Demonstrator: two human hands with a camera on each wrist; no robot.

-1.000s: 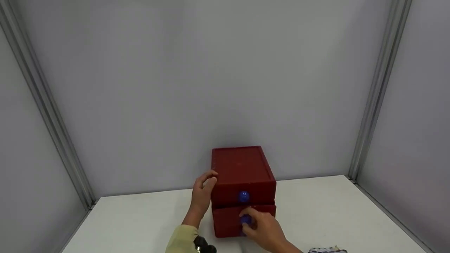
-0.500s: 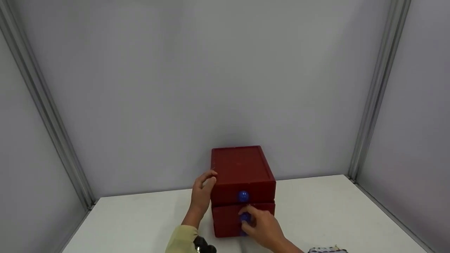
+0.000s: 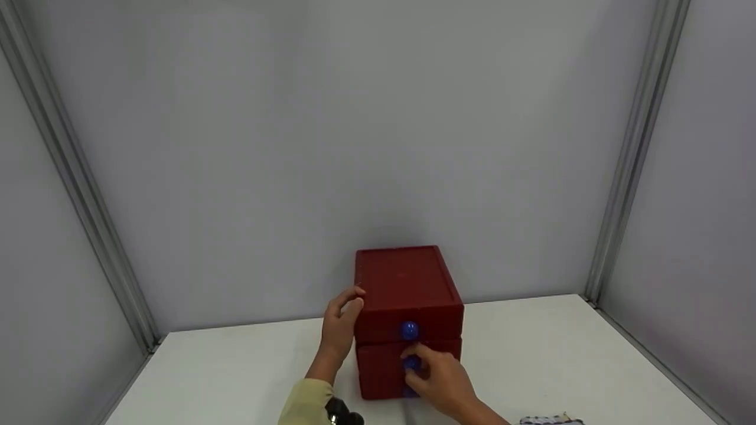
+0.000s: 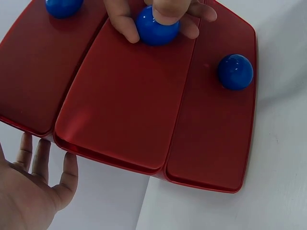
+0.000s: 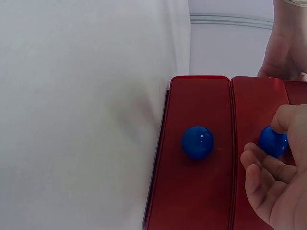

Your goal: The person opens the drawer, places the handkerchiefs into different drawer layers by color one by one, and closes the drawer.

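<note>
White tabletop [image 3: 561, 354] fills the floor of a booth closed by pale grey panels [image 3: 331, 147] set in metal corner posts [image 3: 635, 147]. On it stands a dark red drawer chest [image 3: 407, 283], an upright box whose long axis runs away from the person toward the back panel, its drawer fronts facing the person. Three fronts are stacked one above another, each with a round blue knob in the middle; the wrist views show all three fronts lying flush, side by side. In the head view the top knob [image 3: 409, 330] is bare. The right hand [image 3: 440, 381] reaches in from below and pinches the middle knob [image 4: 156, 26] between thumb and curled fingers, hiding most of it from above. The lowest knob [image 4: 235, 72] sits free beside that hand. The left hand [image 3: 341, 324] lies against the chest's left side near its top front corner, fingers fairly straight and slightly spread along the wall, thumb at the upper edge. A pale yellow sleeve [image 3: 307, 404] covers that forearm at the bottom edge of the head view.
</note>
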